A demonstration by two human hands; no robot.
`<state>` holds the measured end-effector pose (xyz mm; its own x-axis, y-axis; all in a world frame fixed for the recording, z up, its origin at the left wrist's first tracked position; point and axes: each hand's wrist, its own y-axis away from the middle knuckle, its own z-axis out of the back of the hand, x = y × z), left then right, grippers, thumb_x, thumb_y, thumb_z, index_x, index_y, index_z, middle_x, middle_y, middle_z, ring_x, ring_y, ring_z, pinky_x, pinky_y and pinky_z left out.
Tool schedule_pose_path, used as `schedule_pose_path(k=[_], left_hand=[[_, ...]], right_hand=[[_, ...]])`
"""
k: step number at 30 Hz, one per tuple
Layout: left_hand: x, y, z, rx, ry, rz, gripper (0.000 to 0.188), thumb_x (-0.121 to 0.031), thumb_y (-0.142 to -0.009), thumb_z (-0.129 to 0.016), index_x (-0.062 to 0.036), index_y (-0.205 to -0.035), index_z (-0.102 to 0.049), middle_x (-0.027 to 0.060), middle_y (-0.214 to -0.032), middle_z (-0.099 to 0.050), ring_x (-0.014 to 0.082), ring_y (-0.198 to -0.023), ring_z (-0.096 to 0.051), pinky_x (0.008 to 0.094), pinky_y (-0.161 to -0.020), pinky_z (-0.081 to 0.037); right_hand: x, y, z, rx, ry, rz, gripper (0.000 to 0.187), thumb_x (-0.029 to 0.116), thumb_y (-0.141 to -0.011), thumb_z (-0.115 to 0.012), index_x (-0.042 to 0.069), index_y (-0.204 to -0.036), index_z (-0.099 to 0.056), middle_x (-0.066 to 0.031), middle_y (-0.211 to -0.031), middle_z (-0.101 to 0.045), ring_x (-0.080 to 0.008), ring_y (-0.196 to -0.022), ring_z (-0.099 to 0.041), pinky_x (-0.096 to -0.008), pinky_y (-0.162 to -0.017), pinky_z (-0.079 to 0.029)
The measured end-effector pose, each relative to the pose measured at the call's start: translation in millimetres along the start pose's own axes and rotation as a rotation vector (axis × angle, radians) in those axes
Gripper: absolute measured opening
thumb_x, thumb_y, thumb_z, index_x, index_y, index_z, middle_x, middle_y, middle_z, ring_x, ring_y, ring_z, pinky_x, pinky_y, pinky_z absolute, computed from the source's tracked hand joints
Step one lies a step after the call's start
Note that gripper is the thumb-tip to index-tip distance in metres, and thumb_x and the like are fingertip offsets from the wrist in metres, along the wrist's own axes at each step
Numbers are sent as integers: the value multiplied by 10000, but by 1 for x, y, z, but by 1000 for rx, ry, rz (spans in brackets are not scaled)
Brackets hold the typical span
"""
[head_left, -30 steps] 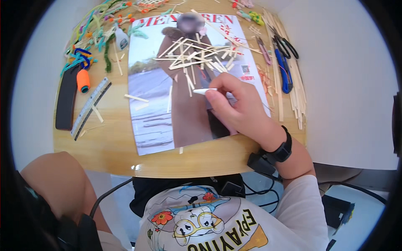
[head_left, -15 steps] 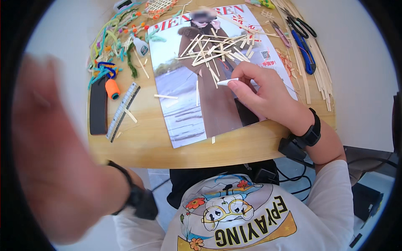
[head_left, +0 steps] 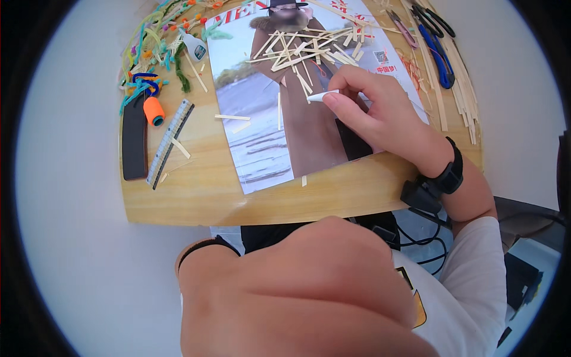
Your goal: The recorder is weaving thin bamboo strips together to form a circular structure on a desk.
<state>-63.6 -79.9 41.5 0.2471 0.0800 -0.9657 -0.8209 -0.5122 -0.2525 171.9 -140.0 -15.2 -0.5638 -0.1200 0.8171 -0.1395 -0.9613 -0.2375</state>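
The right hand (head_left: 383, 110) has thumb and forefinger pinched on a white cone (head_left: 322, 96), smooth and matt, tapering to a fine point. It is held slanting over the magazine (head_left: 264, 163), its point just beside the lower end of a stick; whether they touch, I cannot tell. The left hand (head_left: 324, 268) looms large and close to the lens at the lower middle; its fingers cannot be made out, so I cannot tell whether they hold anything.

Beyond the point lie the sticks (head_left: 303, 50), pale, flat and straight-edged, crossed in a loose, spiky heap on the glossy cover, which shows a figure in a long brown coat. A few loose pieces lie to the left.

On the wood-grained table (head_left: 190, 205), left of the magazine, are a white bottle (head_left: 194, 47), a fuzzy green strand (head_left: 182, 71), a clear ruler (head_left: 169, 146), an orange spool (head_left: 154, 111) and a flat black case (head_left: 134, 140). To the right are a blue cutter (head_left: 439, 62), black scissors (head_left: 437, 24) and long pale strips (head_left: 464, 98).

Half a second ago the left hand was a blur at the left edge; now it covers most of the shirt (head_left: 470, 285). The right hand keeps its pinch, and the heap looks unchanged.
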Motion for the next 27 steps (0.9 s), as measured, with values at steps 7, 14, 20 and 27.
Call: schedule_pose_path(k=[7, 14, 20, 27], left_hand=[[-4, 3, -1, 49, -23, 27, 100, -96, -968, -563, -39, -901, -610, 19, -906, -563, 190, -839, -568, 347, -787, -473], [-24, -27, 21, 75, -290, -89, 89, -92, -979, -564, -22, -966, -619, 36, -946, -587, 177, -876, -572, 331, -814, -469], [23, -89, 38, 70, -631, -48, 245, -133, -961, -686, -21, -1177, -721, 56, -1070, -734, 135, -956, -646, 280, -868, -504], [59, -84, 30, 102, -697, -177, 260, -117, -847, -799, -56, -1095, -753, 86, -964, -745, 213, -828, -681, 326, -753, -553]], right_hand=[[-1, 0, -3, -20, 6, 7, 267, 277, -990, -685, 42, -882, -613, -23, -691, -593, -103, -614, -541, -278, -573, -443], [3, -1, 0, -39, -84, -10, 246, 274, -990, -692, 49, -907, -637, -8, -667, -591, -90, -593, -530, -264, -560, -438], [0, -3, 3, -60, -97, -22, 243, 273, -989, -693, 40, -925, -661, -10, -679, -606, -65, -606, -531, -258, -555, -432], [0, -3, 2, -2, -211, -150, 229, 257, -1004, -678, 29, -974, -672, 0, -742, -634, -49, -678, -554, -246, -597, -444]])
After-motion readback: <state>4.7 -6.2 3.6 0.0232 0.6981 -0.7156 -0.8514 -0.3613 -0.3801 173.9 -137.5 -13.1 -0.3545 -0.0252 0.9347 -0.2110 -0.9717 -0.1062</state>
